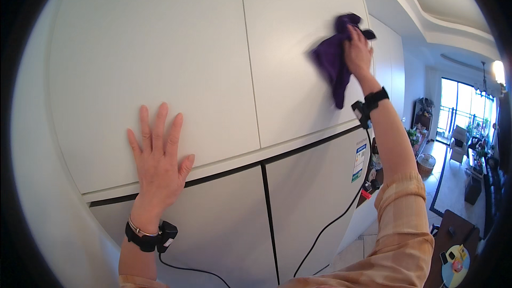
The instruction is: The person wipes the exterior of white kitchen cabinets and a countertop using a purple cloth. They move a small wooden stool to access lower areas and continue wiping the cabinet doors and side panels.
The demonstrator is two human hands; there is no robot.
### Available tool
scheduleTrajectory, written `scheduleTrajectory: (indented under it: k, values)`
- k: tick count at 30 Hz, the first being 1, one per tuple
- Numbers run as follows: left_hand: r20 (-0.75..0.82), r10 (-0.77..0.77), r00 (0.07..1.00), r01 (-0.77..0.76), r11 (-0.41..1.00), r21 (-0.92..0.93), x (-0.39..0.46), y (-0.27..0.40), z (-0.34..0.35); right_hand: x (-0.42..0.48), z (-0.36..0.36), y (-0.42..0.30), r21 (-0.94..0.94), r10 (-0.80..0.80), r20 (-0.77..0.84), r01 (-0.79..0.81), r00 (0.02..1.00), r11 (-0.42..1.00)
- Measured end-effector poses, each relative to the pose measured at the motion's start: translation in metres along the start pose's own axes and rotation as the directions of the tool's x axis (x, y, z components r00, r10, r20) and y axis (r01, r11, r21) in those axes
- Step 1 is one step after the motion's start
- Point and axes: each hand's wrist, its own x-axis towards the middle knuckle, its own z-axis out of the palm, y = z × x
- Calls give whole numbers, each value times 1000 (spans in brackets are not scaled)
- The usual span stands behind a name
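With fingers spread, my left hand (160, 160) lies flat on the lower part of the left white cabinet door (152, 60) and holds nothing. Up at the right, my right hand (359, 53) presses a purple cloth (334, 58) against the right cabinet door (292, 56), near its outer edge. The cloth hangs down below the fingers and looks blurred. Part of it is hidden behind the hand. Both wrists wear black straps with small devices and cables.
Below the cabinet stands a light grey two-door refrigerator (224, 208) with a label (359, 162) at its upper right. A black cable (334, 221) hangs from the right wrist device. At the right are a brown table (446, 240), a wicker basket (426, 164) and a bright window.
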Motion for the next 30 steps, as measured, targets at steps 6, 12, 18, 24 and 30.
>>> scheduleTrajectory:
  k: [6,12,18,24,30]
  values:
    - [-49,1,999,-3,999,-40,-1,-2,0,115,76,44,162,257,-91,-240,962,957]
    - [6,-19,1000,20,1000,-7,0,2,-6,49,-10,-205,279,-481,-250,538,841,795]
    - [-46,-4,999,7,999,50,-4,0,-6,51,-23,-210,56,-613,-258,645,747,762]
    - [-98,15,995,-8,997,80,-1,0,0,101,11,15,-177,74,23,-69,997,982]
    - [-51,-14,999,17,998,63,2,6,-1,71,12,79,40,582,58,-585,811,810]
